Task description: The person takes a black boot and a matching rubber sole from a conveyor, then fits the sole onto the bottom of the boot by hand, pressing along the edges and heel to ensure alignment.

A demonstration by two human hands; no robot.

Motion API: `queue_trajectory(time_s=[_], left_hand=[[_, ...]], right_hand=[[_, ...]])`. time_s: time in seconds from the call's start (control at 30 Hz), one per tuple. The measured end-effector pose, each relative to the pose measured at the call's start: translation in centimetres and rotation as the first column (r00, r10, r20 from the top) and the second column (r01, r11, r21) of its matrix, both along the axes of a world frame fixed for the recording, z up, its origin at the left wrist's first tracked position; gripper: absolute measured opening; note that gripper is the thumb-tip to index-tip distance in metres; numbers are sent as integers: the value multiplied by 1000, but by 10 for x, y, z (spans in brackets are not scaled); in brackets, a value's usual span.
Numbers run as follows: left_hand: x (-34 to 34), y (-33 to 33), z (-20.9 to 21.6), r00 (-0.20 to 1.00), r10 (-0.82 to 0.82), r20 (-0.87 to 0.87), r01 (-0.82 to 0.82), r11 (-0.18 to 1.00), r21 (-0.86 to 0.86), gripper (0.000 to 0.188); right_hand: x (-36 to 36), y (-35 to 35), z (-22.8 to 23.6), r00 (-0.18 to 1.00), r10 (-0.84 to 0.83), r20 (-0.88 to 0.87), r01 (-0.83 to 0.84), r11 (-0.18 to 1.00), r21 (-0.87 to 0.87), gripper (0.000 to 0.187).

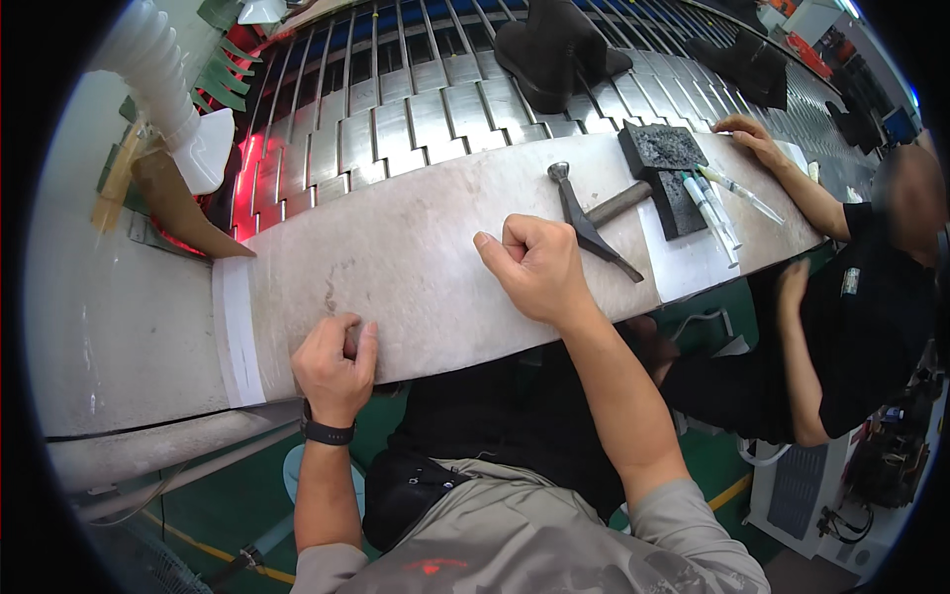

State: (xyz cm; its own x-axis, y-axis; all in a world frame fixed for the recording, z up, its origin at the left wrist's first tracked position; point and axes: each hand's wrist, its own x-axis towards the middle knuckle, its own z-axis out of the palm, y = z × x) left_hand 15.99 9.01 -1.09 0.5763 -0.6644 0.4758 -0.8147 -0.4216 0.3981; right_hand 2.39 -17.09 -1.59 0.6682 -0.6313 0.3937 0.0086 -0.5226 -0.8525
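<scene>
My left hand (336, 368) rests at the near edge of the pale bench top (416, 287), its fingers loosely curled, with nothing seen in them. A dark band circles that wrist. Over the middle of the bench, my right hand (539, 265) is closed in a fist with the thumb pointing left; no object shows in it. Just right of this fist lies a cobbler's hammer (586, 226), apart from it, with a round face at the far end and a long tapered peen. Its short handle points right, toward a black rough block (661, 148).
Several syringes (708, 208) lie by a second dark block (678, 205) on white paper. Beyond runs a metal slat conveyor (416, 119) carrying dark boots (554, 54). A co-worker (841, 297) sits at right, one hand (752, 139) at the bench's far edge. A white duct (163, 89) hangs left.
</scene>
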Motion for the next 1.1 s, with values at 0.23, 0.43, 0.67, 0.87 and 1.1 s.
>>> queue_trajectory(time_s=[0.23, 0.43, 0.67, 0.87, 1.1], left_hand=[[-2, -1, 2, 1000, 4, 1, -4, 1000, 1, 15], [-4, -1, 5, 1000, 11, -6, -11, 1000, 8, 15], [-6, -2, 5, 1000, 13, 10, -13, 1000, 15, 15], [-7, -1, 5, 1000, 21, -17, -21, 1000, 11, 15], [-8, -1, 8, 1000, 20, 6, -20, 1000, 15, 15]], right_hand=[[0, -1, 0, 1000, 8, 24, -8, 1000, -6, 51], [-1, -1, -1, 1000, 8, 22, -8, 1000, 1, 51], [-1, -3, -2, 1000, 12, 4, -12, 1000, 12, 51], [-2, -4, -3, 1000, 16, 20, -16, 1000, 7, 52], [-3, -3, -1, 1000, 19, 16, -19, 1000, 19, 52]])
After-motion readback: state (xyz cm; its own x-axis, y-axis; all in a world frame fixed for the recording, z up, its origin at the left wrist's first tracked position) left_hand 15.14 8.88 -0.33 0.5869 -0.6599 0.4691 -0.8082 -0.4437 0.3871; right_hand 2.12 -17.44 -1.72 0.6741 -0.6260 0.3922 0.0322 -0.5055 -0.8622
